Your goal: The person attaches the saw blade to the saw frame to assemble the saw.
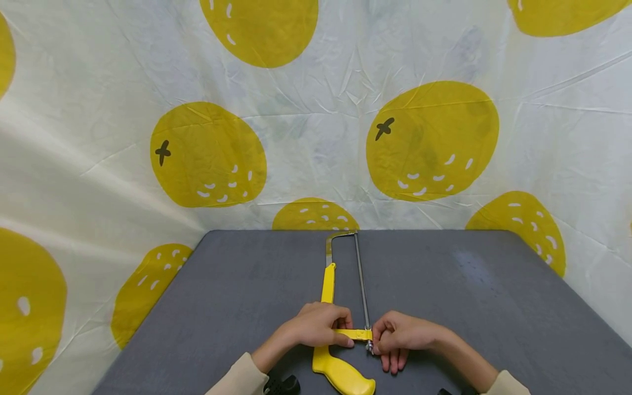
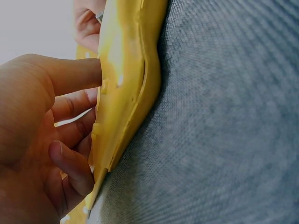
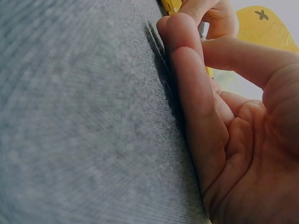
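Hacksaw (image 1: 328, 286) with a yellow body lies along the middle of the bench (image 1: 444, 296), its hooked far end near the back edge and its rounded handle (image 1: 348, 377) toward the person. Smooth, glossy yellow covers the handle and the lower frame; the upper frame is a bare, shiny metal strip bent over at the top. A thin, straight grey bar (image 1: 362, 282) runs beside it down to a flat yellow crosspiece (image 1: 356, 334), where a small silvery metal fitting (image 1: 370, 346) sticks out.

The left hand (image 1: 320, 323) has a narrow grip, thumb and fingers holding the hacksaw about the crosspiece. The right hand (image 1: 406, 333) pinches the metal fitting between thumb and forefinger, its other fingers lower, near the bench.

The left wrist view adds a raised seam along the yellow body and small nubs on its edge. The right wrist view shows lower fingers lying along the bench, with just a sliver of yellow and metal beyond; the pinch itself is mostly hidden there. Close up, the bench's dark grey covering is a fine weave.

Behind hangs creased, pale cloth (image 1: 316, 159) printed with big yellow fruit-like shapes. Cream sleeves (image 1: 240, 378) show at both forearms.
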Motion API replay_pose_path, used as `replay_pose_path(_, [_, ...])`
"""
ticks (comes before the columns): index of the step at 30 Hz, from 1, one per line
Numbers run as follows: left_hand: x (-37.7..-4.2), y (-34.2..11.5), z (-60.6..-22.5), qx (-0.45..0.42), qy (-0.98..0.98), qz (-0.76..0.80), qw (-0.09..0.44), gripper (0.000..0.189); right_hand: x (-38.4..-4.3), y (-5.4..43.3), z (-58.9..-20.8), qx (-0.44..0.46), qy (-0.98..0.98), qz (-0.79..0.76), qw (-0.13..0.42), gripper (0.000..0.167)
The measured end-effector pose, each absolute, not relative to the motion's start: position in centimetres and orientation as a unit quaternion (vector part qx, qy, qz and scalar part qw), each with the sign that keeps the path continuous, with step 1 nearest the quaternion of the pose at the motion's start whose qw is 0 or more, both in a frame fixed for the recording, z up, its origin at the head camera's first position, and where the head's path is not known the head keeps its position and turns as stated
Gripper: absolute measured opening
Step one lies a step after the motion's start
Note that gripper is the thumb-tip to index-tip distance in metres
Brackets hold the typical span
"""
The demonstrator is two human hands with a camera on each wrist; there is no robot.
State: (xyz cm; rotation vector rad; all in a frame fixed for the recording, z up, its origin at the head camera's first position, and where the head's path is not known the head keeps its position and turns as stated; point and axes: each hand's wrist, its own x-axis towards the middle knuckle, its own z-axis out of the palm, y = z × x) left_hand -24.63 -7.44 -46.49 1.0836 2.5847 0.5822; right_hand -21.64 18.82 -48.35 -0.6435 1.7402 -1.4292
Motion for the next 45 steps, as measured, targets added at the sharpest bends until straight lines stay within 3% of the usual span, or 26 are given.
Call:
replay_pose_path(16, [-24.58, -7.51, -46.64, 0.377, 0.893, 0.204, 0.138, 0.016, -21.50, 18.70, -48.34, -0.250, 0.683, -0.564, 0.391, 0.034])
replay_pose_path(26, [-24.67, -7.50, -46.73, 0.376, 0.893, 0.206, 0.135, 0.017, -21.59, 18.70, -48.10, -0.257, 0.684, -0.558, 0.394, 0.025])
replay_pose_path(33, [-24.71, -7.47, -46.74, 0.376, 0.895, 0.202, 0.133, 0.017, -21.73, 18.72, -47.99, -0.252, 0.686, -0.555, 0.396, 0.041])
replay_pose_path(45, [-24.77, -7.45, -46.59, 0.374, 0.895, 0.204, 0.136, 0.018, -21.62, 18.70, -47.72, -0.249, 0.689, -0.554, 0.395, 0.039])
